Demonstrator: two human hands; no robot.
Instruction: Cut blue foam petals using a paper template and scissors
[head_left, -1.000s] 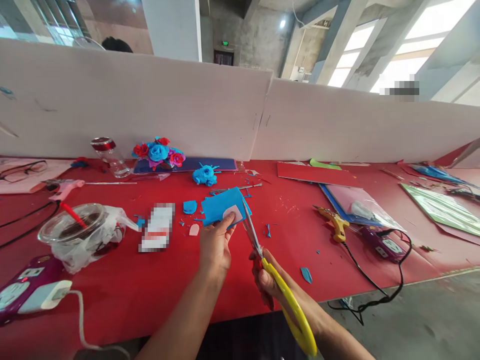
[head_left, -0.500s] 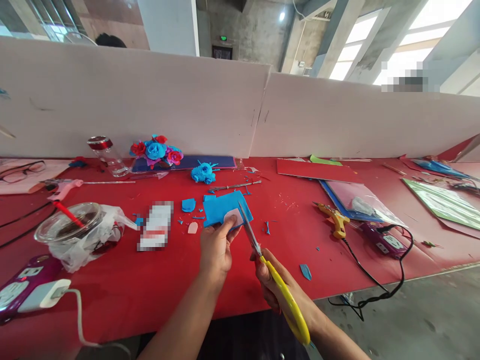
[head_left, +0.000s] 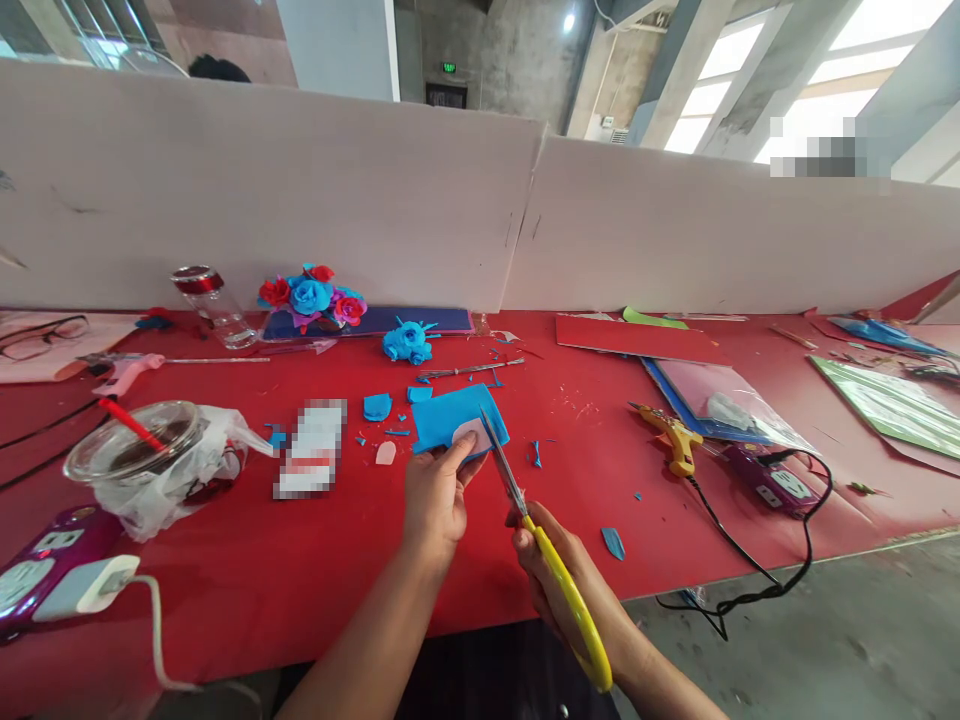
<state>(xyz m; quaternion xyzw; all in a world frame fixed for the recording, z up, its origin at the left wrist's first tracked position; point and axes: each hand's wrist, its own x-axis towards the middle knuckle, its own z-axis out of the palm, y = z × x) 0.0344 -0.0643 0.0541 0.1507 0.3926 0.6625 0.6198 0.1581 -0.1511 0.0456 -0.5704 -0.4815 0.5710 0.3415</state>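
My left hand (head_left: 441, 490) pinches a blue sheet (head_left: 448, 410), with a small pale pink piece (head_left: 470, 432) pressed on top under the thumb. In my right hand (head_left: 555, 560) is a pair of yellow-handled scissors (head_left: 574, 600). Their blades (head_left: 504, 458) lie at the right part of the blue sheet, close beside the pink piece. A second pale pink cutout (head_left: 385, 453) rests on the red table to the left, near small blue pieces (head_left: 377, 406). Further back sits a cluster of blue paper flowers (head_left: 408, 342).
At the left stand a plastic cup with a red straw (head_left: 142, 440) and a purple power strip (head_left: 60, 570). A yellow glue gun (head_left: 675, 440) lies to the right, its cord hanging over the table edge. Red, blue and purple flowers (head_left: 311, 297) stand before the white partition (head_left: 337, 190).
The scissor handles have swung slightly left and look closer together. Both hands keep their grip, and the blue sheet stays almost in place. The view has tilted a little.
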